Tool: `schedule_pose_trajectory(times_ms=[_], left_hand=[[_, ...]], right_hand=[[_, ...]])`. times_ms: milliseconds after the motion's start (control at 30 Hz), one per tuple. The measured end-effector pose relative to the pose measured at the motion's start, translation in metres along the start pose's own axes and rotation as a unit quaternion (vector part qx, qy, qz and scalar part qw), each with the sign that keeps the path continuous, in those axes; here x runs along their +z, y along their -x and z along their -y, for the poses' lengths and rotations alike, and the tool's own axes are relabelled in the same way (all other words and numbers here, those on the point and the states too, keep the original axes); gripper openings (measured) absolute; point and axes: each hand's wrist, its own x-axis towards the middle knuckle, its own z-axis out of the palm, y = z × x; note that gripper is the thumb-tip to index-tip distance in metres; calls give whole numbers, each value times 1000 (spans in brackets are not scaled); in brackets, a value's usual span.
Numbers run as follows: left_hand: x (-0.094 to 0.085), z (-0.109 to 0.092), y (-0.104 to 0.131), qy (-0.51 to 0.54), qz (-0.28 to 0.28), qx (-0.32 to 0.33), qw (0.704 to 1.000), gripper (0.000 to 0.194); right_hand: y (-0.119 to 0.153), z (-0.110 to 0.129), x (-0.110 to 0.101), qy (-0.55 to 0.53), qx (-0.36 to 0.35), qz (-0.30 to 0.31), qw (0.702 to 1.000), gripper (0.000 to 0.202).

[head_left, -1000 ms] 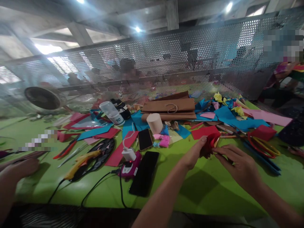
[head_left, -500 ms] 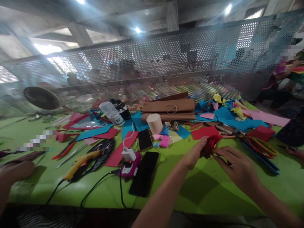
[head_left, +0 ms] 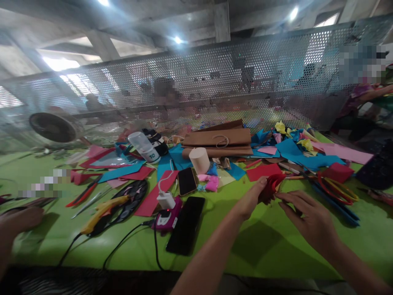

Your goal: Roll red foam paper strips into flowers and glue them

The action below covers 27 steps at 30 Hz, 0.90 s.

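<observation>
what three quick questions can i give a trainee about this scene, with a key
1. True or false: the left hand holds the folded red paper, and the fingertips of the right hand are at its edge.
2. Multiple choice: what lies directly to the right of the magenta power socket?
a) the fan
b) the black smartphone
c) the yellow glue gun
3. Fill in the blank: the cream cylinder stands in front of folded sheets that are ____ in colour.
Key: 1 true; 2 b; 3 brown.
</observation>
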Motion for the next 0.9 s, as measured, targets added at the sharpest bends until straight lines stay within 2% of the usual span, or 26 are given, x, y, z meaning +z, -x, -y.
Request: schedule_pose_trajectory(times_ms=[267, 600, 900], left_hand=[[5, -11, 6, -11, 19, 12, 1000, 68], [2, -6, 2, -1, 16, 3, 1000, 74], [-1, -1, 2, -35, 11, 14, 999, 72]], right_hand=[[-1, 1, 7, 30, -19, 1, 999, 21], [3, -1, -3, 6, 21, 11, 1000, 25], [2, 4, 2, -30, 38, -5, 999, 21]])
